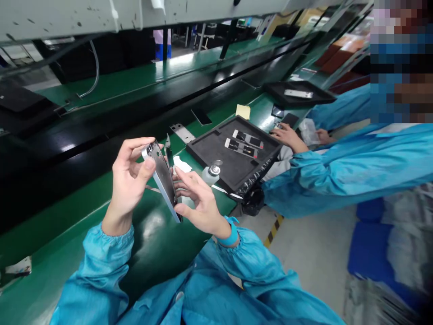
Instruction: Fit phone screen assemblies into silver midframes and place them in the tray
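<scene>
The left hand (130, 174) pinches the phone (163, 183) by its upper end, tilted above the bench (154, 225); the right hand (201, 201) holds its lower end, probably to steady it; the tray (209, 143) lies near, seemingly for easy reach

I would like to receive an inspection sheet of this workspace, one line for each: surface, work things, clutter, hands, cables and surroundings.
Surface: glossy green bench, reflecting light.
Work things: phone-like housing with silver edge, held tilted above the bench; black tray bearing two flat parts.
Clutter: small bottle, yellow paper and metal plate near the tray.
Hands: left hand grips the housing's upper end; right hand holds its lower part.
Cables: one curved pale cable or hose at the far side.
Surroundings: co-worker's hand beyond the tray; striped floor tape.
</scene>
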Available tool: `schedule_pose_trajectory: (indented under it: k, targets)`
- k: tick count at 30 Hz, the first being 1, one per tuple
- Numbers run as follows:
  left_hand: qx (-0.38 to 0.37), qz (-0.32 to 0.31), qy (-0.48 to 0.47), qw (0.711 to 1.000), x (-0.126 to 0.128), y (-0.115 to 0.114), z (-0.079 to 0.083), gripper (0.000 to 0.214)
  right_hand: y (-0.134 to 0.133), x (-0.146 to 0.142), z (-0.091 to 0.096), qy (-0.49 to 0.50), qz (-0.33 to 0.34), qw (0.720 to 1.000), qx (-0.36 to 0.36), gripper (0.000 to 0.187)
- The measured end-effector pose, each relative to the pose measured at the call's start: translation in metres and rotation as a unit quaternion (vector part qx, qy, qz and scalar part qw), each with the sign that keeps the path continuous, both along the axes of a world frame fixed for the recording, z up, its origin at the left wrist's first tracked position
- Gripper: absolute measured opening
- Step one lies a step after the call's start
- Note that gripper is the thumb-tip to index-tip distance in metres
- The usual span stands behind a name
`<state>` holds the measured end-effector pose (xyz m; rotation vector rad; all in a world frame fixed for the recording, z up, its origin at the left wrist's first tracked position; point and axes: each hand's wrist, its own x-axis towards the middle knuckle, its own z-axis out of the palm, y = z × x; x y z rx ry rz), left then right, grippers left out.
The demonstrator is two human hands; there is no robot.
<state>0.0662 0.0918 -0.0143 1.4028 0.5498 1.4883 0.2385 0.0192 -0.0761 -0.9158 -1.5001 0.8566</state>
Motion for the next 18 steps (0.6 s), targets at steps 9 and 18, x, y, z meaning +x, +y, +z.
schedule_pose_trajectory:
  k: [9,18]
  targets:
    - [0.044,0.048,0.008,0.998,-0.001,-0.003,0.002,0.037,0.016,-0.008,0.003,-0.076,-0.013,0.995,0.058,0.090]
    - [-0.125,-0.010,-0.132,0.983,0.021,0.007,-0.003,0.061,0.041,-0.018,-0.007,-0.203,-0.031,0.975,0.081,0.083]
